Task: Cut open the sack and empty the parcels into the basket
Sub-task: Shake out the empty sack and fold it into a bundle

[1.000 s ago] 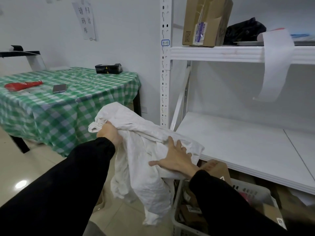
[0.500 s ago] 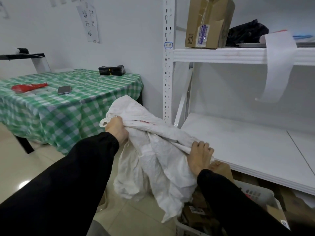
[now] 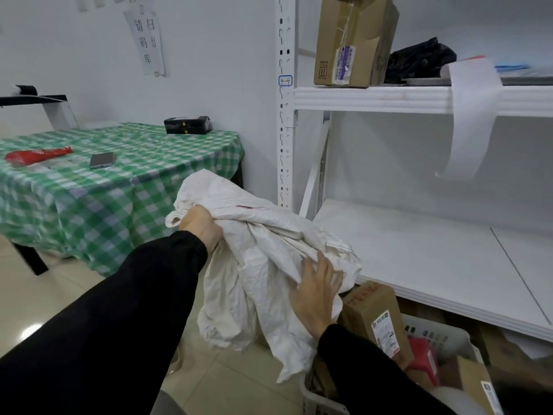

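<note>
Left hand (image 3: pixel 201 227): fingers clamped on bunched top of sack (image 3: pixel 254 283). Right hand (image 3: pixel 315 293): fingers straight, spread, pressed flat on sack side. Sack hangs crumpled below fingers. Basket (image 3: pixel 440 335) holding parcels (image 3: pixel 374 316) just beyond right fingertips.

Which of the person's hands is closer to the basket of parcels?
The right hand, pressing the sack just above the basket; the left hand grips the sack higher, farther left.

Long black sleeves (image 3: pixel 119 310), gathered at the cuffs (image 3: pixel 193 247)
</note>
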Motion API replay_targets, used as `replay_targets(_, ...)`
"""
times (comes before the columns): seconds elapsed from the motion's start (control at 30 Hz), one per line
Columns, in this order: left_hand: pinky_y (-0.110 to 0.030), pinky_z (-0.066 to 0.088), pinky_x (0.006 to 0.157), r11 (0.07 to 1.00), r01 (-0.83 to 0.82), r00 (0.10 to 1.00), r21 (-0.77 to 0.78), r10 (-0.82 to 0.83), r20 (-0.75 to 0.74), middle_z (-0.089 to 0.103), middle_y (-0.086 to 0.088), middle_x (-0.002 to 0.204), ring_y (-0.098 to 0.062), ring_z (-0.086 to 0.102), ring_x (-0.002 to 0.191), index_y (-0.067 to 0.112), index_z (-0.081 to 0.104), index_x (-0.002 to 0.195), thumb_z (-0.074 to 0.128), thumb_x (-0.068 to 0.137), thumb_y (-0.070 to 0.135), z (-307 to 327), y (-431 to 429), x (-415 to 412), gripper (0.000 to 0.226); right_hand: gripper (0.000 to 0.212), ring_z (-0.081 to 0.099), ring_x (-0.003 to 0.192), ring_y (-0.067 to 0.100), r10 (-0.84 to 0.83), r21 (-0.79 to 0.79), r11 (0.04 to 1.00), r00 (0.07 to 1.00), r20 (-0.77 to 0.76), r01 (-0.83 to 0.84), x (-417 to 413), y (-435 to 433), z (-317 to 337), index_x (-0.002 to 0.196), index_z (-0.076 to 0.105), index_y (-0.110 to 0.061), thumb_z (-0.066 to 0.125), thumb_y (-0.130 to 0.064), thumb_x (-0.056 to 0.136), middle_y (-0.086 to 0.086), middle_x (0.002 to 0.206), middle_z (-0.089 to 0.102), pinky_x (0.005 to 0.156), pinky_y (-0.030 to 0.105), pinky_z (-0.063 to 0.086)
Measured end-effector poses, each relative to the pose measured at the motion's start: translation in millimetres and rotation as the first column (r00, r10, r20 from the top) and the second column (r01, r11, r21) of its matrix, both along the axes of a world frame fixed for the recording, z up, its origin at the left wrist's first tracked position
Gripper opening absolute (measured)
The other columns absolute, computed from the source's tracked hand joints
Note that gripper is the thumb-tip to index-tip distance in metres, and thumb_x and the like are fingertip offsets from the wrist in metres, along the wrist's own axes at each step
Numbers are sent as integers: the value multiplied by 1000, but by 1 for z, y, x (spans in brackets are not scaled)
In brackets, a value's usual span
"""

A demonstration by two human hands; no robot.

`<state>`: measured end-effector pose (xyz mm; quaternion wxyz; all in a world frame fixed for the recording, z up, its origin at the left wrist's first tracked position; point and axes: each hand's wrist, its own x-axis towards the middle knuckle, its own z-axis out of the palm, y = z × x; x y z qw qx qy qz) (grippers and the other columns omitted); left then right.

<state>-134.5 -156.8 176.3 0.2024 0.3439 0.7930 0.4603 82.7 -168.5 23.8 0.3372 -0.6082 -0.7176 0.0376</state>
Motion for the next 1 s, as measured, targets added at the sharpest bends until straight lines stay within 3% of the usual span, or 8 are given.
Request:
replay_targets(0.17, -33, 44, 72, 978, 33, 923, -205, -109, -370, 62, -18, 118, -35, 58, 101, -1, 62, 102, 51, 91, -1, 4, -23, -4, 16, 12, 40, 119, 35, -112, 142, 987, 966, 232, 81, 33, 27, -4, 60, 67, -13, 73, -2, 59, 18, 132, 54, 106, 62, 23)
replay_targets(0.3, -36, 48, 82, 1000, 26, 989, 12, -27, 144, 59, -8, 95, -33, 59, 100, 18, 51, 73, 62, 77, -1, -10, -12, -37, 22, 12, 35, 121, 34, -183, 165, 973, 976, 116, 163, 54, 47, 14, 63, 70, -15, 77, -7, 59, 15, 138, 47, 103, 63, 28)
replay_targets(0.4, -52, 58, 76, 952, -216, 661, 215, -19, 750, 67, -7, 118, -33, 69, 99, 13, 61, 115, 59, 71, 5, -76, 67, -133, 44, 30, 31, 125, 34, -55, 215, 973, 986, -156, 88, 49, 50, 30, 84, 59, -16, 75, -6, 60, 12, 141, 34, 104, 58, 34)
replay_targets(0.57, -32, 55, 62, 911, -364, 485, 195, 6, 875, 64, 2, 117, -20, 65, 97, 11, 56, 130, 50, 89, 3, -16, -2, -80, 42, 103, 21, 137, 21, 35, 73, 997, 819, -572, 8, 65, 42, 28, 130, 30, -15, 95, -36, 53, 9, 149, 17, 112, 36, 28)
replay_targets(0.67, -23, 48, 86, 929, -310, 476, 200, -30, 879, 51, 4, 118, -17, 56, 122, 11, 53, 131, 36, 102, 4, 8, -34, -44, 34, 136, 40, 134, 23, -61, -278, 923, 612, -788, -266, 73, 48, 21, 146, 14, -35, 98, -43, 39, 3, 149, 34, 111, 46, 37)
replay_targets(0.8, -29, 44, 88, 965, -196, 504, 171, -50, 862, 57, -2, 133, -19, 50, 132, 8, 58, 119, 25, 105, 6, 24, -45, -13, 36, 83, 64, 106, 20, -116, -298, 829, 377, -919, -473, 65, 52, 23, 127, 52, -24, 94, -18, 57, -3, 115, 68, 88, 39, 54)
replay_targets(0.9, -32, 49, 83, 972, -172, 503, 161, -54, 863, 65, -10, 110, -21, 63, 117, 2, 59, 108, 25, 105, 4, 28, -43, -18, 34, 36, 61, 87, 17, -177, -340, 911, 524, -833, -234, 46, 50, 20, 104, 56, -23, 78, -12, 78, 0, 100, 66, 81, 41, 55)
replay_targets(1.0, -31, 57, 63, 977, -155, 562, 145, -33, 826, 65, -14, 75, -28, 70, 61, -2, 57, 108, 29, 104, 4, 28, -43, -28, 28, 7, 65, 78, 38, -282, -368, 930, 630, -723, -7, 41, 48, 23, 85, 59, -11, 60, -17, 84, 18, 89, 67, 68, 53, 59)
